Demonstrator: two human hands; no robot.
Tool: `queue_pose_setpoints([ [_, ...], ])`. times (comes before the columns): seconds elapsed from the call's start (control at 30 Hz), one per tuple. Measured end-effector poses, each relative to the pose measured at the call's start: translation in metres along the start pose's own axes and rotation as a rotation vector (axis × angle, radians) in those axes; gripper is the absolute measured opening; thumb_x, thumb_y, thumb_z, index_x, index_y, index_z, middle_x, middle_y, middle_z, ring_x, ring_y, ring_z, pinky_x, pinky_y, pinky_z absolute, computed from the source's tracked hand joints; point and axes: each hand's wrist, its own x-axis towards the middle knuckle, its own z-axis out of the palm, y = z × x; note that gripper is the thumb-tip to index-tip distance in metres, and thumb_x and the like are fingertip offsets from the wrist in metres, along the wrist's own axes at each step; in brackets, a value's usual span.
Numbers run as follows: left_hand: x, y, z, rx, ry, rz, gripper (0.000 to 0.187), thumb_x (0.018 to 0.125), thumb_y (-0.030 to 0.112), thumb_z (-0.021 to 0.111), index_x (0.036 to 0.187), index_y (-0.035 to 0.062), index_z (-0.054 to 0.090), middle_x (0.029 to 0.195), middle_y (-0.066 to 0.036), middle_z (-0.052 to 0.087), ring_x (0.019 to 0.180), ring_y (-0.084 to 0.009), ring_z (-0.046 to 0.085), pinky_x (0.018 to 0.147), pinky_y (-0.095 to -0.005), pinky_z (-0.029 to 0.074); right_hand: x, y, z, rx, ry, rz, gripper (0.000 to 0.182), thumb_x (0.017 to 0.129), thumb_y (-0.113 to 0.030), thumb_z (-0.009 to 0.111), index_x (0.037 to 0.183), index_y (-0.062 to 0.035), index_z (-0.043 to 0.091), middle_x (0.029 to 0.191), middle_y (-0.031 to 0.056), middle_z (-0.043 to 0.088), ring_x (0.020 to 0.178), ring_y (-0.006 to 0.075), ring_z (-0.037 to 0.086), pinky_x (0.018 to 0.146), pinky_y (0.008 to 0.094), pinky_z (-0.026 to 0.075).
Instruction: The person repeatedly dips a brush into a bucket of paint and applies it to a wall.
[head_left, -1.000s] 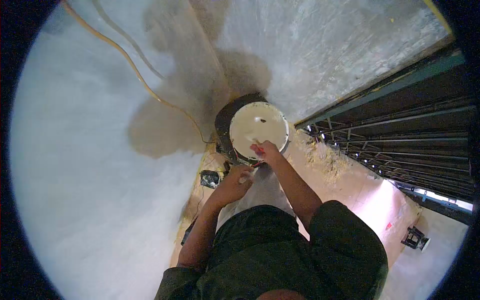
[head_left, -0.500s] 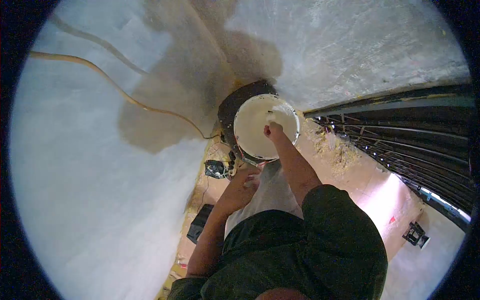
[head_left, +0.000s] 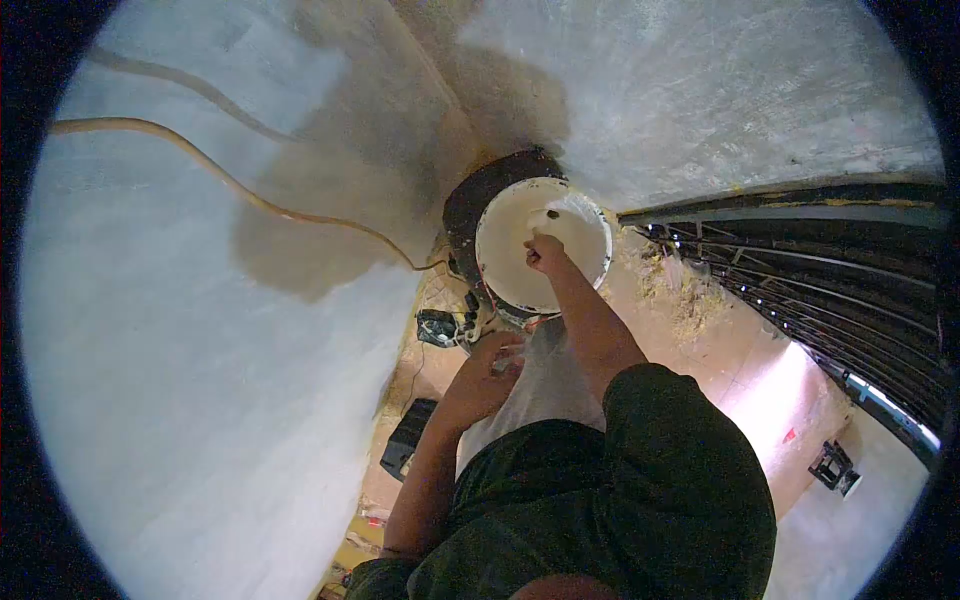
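Note:
My right hand (head_left: 545, 253) is closed in a fist over the white bucket (head_left: 609, 255), close above the pale, creamy mix (head_left: 515, 265). What it grips is hidden by the fingers; a small whitish patch shows just beyond the knuckles. A dark spot (head_left: 552, 214) sits in the mix near the far side. My left hand (head_left: 497, 362) rests at my light-coloured trouser leg (head_left: 548, 375), its fingers bent but apart, short of the bucket's near rim.
Behind the bucket is a dark round container (head_left: 462, 215) in the wall corner. A tan hose (head_left: 235, 182) runs along the left wall to it. Black equipment (head_left: 437, 328) and a black box (head_left: 408, 438) line the left. Crumbly debris (head_left: 690, 300) and dark metal profiles (head_left: 830, 270) lie right.
My right fist has shifted slightly within the bucket, and the dark spot in the mix shows more clearly. The view has shifted a little; my left hand stays at my leg.

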Motion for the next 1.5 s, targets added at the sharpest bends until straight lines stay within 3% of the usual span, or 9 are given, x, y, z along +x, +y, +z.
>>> queue_pose_setpoints([
  [0.17,-0.010,0.005,0.000,-0.070,0.008,-0.037,0.032,0.100,0.018,0.054,0.130,0.0090,0.051,0.131,-0.007,0.055,0.118,-0.0225,0.053,0.098,-0.0377,0.046,-0.021,-0.003,0.012,-0.200,-0.084,-0.093,0.023,0.095,-0.018,0.053,0.081,0.0008,0.055,0.063,0.0094,0.050,0.045,0.0166,0.042,0.039,0.0303,0.035],
  [0.23,-0.009,-0.001,0.000,-0.073,-0.010,-0.022,0.034,0.098,0.014,0.055,0.130,0.0079,0.049,0.130,-0.009,0.053,0.118,-0.0240,0.053,0.096,-0.0379,0.047,-0.055,0.002,0.021,-1.109,-0.106,-0.191,0.022,0.088,-0.011,0.058,0.070,0.0003,0.054,0.053,0.0087,0.045,0.039,0.0167,0.038,0.035,0.0317,0.031],
  [0.33,-0.008,-0.005,0.002,-0.080,-0.039,-0.002,0.035,0.096,0.011,0.056,0.130,0.0064,0.047,0.130,-0.012,0.051,0.119,-0.0256,0.053,0.093,-0.0383,0.048,-0.094,-0.001,0.028,-1.371,-0.154,-0.167,0.019,0.081,-0.006,0.060,0.064,-0.0010,0.053,0.047,0.0076,0.041,0.035,0.0167,0.036,0.034,0.0315,0.026],
  [0.53,-0.014,-0.002,0.013,-0.055,-0.041,0.026,0.035,0.096,0.012,0.056,0.130,0.0059,0.048,0.132,-0.012,0.051,0.120,-0.0262,0.053,0.095,-0.0390,0.048,-0.088,-0.015,0.027,-0.015,-0.288,-0.368,0.016,0.078,-0.007,0.061,0.063,-0.0036,0.056,0.048,0.0057,0.043,0.038,0.0141,0.039,0.035,0.0302,0.026],
  [0.67,-0.014,-0.004,0.019,-0.043,-0.043,0.001,0.035,0.096,0.013,0.056,0.130,0.0063,0.048,0.133,-0.013,0.050,0.120,-0.0266,0.053,0.096,-0.0398,0.048,-0.067,0.004,0.010,-0.356,-0.423,-0.579,0.012,0.078,-0.008,0.062,0.068,-0.0019,0.061,0.053,0.0064,0.050,0.040,0.0132,0.042,0.036,0.0300,0.028],
  [0.87,-0.004,-0.016,0.026,-0.047,-0.102,0.140,0.036,0.096,0.014,0.057,0.130,0.0056,0.048,0.131,-0.014,0.051,0.118,-0.0262,0.055,0.096,-0.0396,0.047,-0.086,0.016,-0.007,-1.070,-0.472,-0.375,0.027,0.083,-0.015,0.070,0.105,-0.0003,0.065,0.072,0.0104,0.064,0.043,0.0142,0.045,0.039,0.0275,0.036],
  [1.03,-0.019,0.011,0.030,-0.060,-0.051,0.210,0.036,0.096,0.016,0.057,0.129,0.0050,0.049,0.125,-0.015,0.056,0.114,-0.0257,0.058,0.097,-0.0366,0.046,-0.191,-0.002,-0.046,-0.204,-0.699,-0.228,0.042,0.086,-0.012,0.067,0.124,-0.0012,0.054,0.091,0.0081,0.064,0.057,0.0105,0.052,0.048,0.0236,0.044],
  [1.37,-0.032,0.074,0.041,-0.050,0.073,0.134,0.039,0.097,0.025,0.056,0.123,-0.0033,0.050,0.115,-0.018,0.062,0.102,-0.0260,0.062,0.089,-0.0360,0.048,-0.359,-0.012,-0.011,-0.305,-0.784,-0.706,0.046,0.092,-0.022,0.065,0.132,-0.0098,0.045,0.104,0.0086,0.064,0.091,0.0152,0.062,0.064,0.0263,0.050],
  [1.5,-0.029,0.092,0.053,0.058,0.186,0.454,0.037,0.100,0.034,0.052,0.116,0.0011,0.054,0.099,-0.010,0.064,0.087,-0.0164,0.060,0.077,-0.0300,0.048,-0.412,-0.026,0.015,-0.339,-0.850,-0.970,0.042,0.093,-0.020,0.063,0.131,-0.0077,0.047,0.112,0.0109,0.064,0.096,0.0153,0.060,0.075,0.0293,0.049],
])
